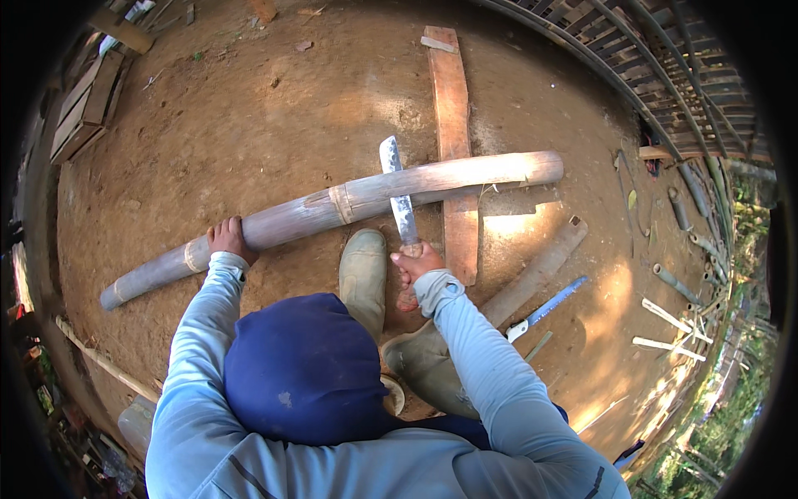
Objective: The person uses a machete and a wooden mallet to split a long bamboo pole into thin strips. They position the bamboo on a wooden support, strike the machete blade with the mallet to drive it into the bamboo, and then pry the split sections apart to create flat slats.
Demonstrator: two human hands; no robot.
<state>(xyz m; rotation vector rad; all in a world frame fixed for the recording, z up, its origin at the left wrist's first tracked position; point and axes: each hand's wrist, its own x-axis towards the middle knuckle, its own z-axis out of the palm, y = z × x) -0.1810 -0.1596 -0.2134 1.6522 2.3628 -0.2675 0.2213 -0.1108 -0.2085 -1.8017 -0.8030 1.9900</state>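
Note:
A long grey-brown bamboo pole [291, 218] lies slantwise across the ground in front of me, with its right end over a reddish wooden plank [450, 100]. My left hand [230, 239] is closed over the pole left of its middle. In my right hand [421, 264] is the handle of a machete [405, 218], gripped with the fingers wrapped round it. Its blade points away from me and crosses the pole; the tip shows beyond the far side. The middle of the blade is hidden by the pole's upper half, which appears split from the lower one.
My boots [363, 270] stand close to the pole. To the right lie a bamboo length [546, 264], a handsaw [557, 301] with a blue blade, and several cut bamboo pieces [675, 283]. A wooden crate [91, 104] stands far left; a slatted structure [665, 66] rises far right.

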